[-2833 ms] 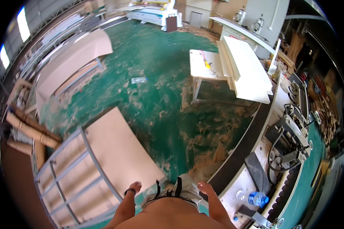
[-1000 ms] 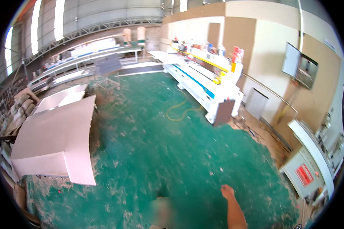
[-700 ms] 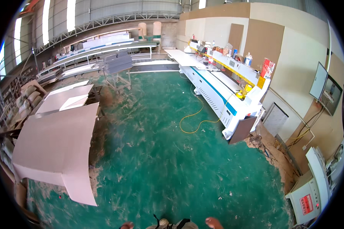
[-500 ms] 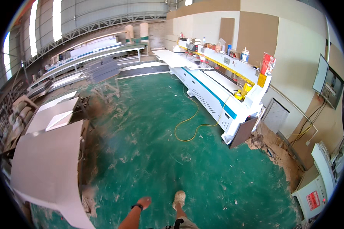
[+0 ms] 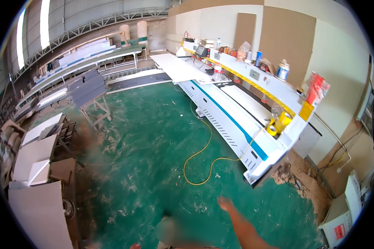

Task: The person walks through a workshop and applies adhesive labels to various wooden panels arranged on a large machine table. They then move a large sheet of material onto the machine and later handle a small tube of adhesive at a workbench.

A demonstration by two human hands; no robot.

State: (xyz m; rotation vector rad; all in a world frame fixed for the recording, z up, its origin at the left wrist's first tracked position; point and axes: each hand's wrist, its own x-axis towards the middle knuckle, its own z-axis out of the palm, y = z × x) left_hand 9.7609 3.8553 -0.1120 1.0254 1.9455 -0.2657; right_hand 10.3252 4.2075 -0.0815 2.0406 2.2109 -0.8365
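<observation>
My right hand reaches over the green floor, its forearm coming in from the lower right. It touches nothing I can see, and its fingers are too blurred to read. Of my left hand only a small part shows at the bottom edge, so its fingers are hidden. Ahead of the right hand a yellow hose loops across the floor toward a long white machine with a blue stripe. A white board lies across the machine's far end.
Bottles, cans and yellow tape rolls stand on the machine. Grey panels lie on a trestle at the far left. Pale boards line the near left. Sawdust and a control cabinet are on the right.
My view has moved forward and turned, so the machine appears closer. The right hand has swung into view; the left hand has dropped back to the bottom edge.
</observation>
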